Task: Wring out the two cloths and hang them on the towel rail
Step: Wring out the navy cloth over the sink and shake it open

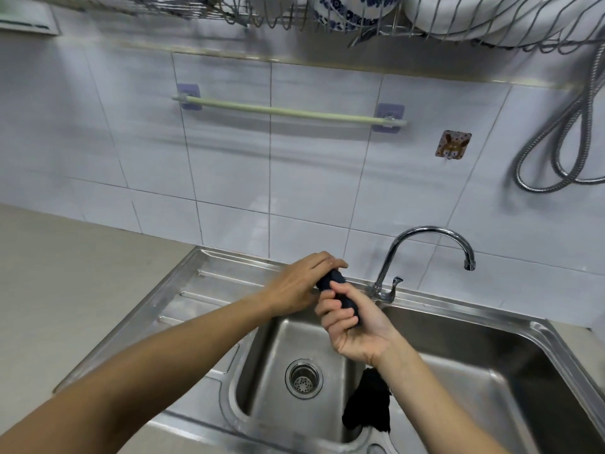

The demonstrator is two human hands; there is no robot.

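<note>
A dark navy cloth point(340, 290) is twisted into a tight roll above the steel sink point(474, 326). My left hand point(301, 283) grips its upper end and my right hand point(353, 326) grips its lower part, fingers curled round it. A loose dark end point(368, 404) hangs below my right wrist over the basin; I cannot tell whether it is the same cloth or a second one. The pale green towel rail point(288, 111) is on the tiled wall above, bare.
A curved chrome tap point(425, 237) stands behind the basin to the right of my hands. The drain point(303, 378) lies in the basin floor. A ribbed draining board point(183, 299) and beige counter point(65, 273) lie left. A dish rack point(327, 18) with crockery hangs overhead; a metal hose point(563, 142) loops at right.
</note>
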